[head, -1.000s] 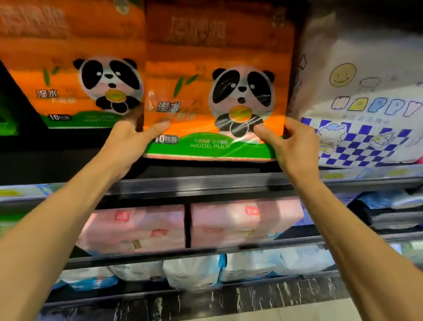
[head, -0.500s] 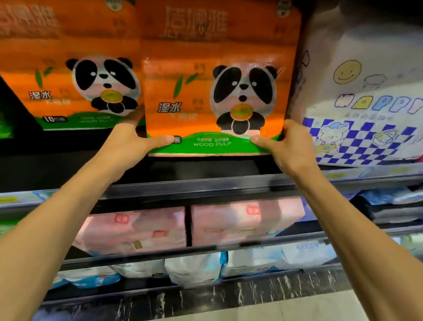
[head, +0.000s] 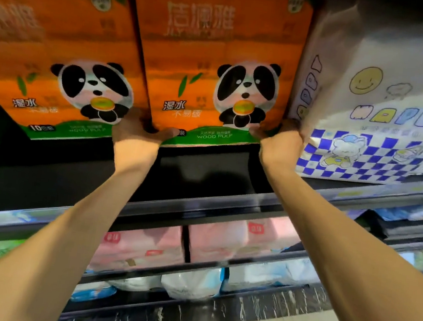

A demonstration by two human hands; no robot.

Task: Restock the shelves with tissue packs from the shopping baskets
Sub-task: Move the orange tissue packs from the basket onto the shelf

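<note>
Head view shows the orange panda pack (head: 217,62), gripped at its lower corners by left hand (head: 139,131) and right hand (head: 279,144), now slid deeper at twelve o'clock between its twin (head: 59,48) at ten and the checkered pack (head: 383,115) at two, seemingly almost seated on the shelf (head: 204,170).

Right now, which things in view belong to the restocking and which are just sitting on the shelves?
In the job: orange panda pack, gripped at its lower corners by the left hand and right hand.
Just there: second panda pack, white HAPPY pack, pink packs on a lower shelf.
</note>
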